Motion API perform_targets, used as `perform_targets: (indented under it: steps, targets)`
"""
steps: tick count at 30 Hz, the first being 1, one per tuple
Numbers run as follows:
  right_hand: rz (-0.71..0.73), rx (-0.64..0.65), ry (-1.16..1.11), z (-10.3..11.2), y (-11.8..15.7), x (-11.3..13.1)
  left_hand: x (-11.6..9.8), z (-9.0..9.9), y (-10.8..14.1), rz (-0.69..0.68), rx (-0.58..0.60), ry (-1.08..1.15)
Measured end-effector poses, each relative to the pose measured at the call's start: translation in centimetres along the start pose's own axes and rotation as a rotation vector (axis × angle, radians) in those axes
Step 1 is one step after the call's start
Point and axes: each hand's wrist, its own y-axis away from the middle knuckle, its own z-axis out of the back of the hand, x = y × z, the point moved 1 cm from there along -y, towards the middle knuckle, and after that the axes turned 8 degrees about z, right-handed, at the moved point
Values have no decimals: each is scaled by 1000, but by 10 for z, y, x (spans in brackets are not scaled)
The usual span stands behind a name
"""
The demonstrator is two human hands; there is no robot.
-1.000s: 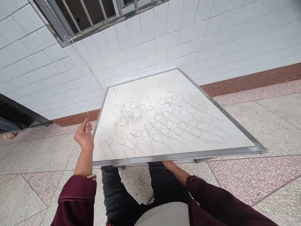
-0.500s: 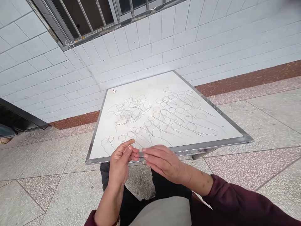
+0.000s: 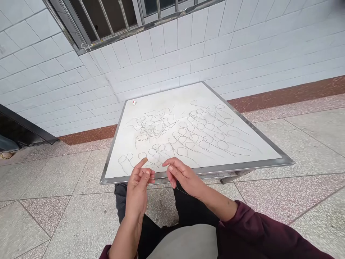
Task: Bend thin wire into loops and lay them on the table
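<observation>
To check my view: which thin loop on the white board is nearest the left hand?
The third loop from the left end of the front row: the left hand's index fingertip reaches it, while the other loops lie farther away.

Bright, even, shadowless light falls across the left hand (image 3: 138,189) and right hand (image 3: 185,176), with no strong glare on the white board (image 3: 242,162) just beyond them. Wide-angle distortion slants the wall tiles (image 3: 167,46) far above the hands, and a dark blur smudges the top right corner.
</observation>
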Motion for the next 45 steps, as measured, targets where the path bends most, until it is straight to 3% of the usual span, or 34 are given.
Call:
perform_targets:
  steps: [3,6,8,14,18,22,26,31,37,45]
  targets:
    - [-120,77,-270,1,0,-2,-2,2,0,-185,-75,-277]
    - [-154,133,-332,1,2,-3,-4,-2,4,-192,35,-513]
    - [-165,148,-318,1,3,-4,-5,-6,7,-144,107,-558]
    - [-156,114,-164,2,6,-4,-3,-11,8,53,300,-226]
    - [-129,163,-27,5,7,-5,1,-12,7,247,407,63]
    - [-123,285,70,17,8,-3,4,-9,7,403,425,288]
    - [-63,437,241,39,8,8,4,-7,5,497,363,405]
    - [-120,476,142,58,1,11,1,-20,-3,483,382,365]
    - [-231,359,-254,76,-2,-6,5,-53,-17,428,433,362]
    - [-315,187,-434,101,2,-22,11,-83,-42,320,310,537]
